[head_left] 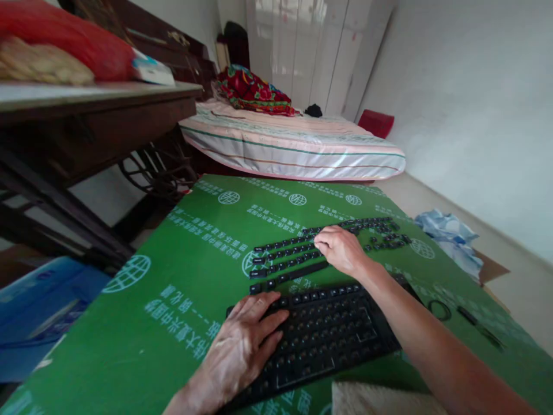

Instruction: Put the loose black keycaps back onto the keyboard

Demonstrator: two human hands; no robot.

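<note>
Our left hand (244, 337) lies over the left end of the black keyboard (326, 328), its fingers loosely spread and slightly bent, the tips touching the frame near its far edge. Our right hand (342, 249) reaches farther out, fingers curled and drawn together over the loose keycaps (294, 251); we cannot tell whether a key is pinched between them.

We see the keyboard at the near side of the board (173, 334), a row of keys along its far edge and mostly bare sockets across the rest. The keycaps, small dark blocks of hard-looking plastic, lie just beyond it in slanting rows, with a long, slim bar among them.

The board is smooth and green, printed with pale characters and globe emblems. To the right we have a thin looped cable (440, 311); beyond the far edge, a bed (302, 144) with striped, glossy cloth.
</note>
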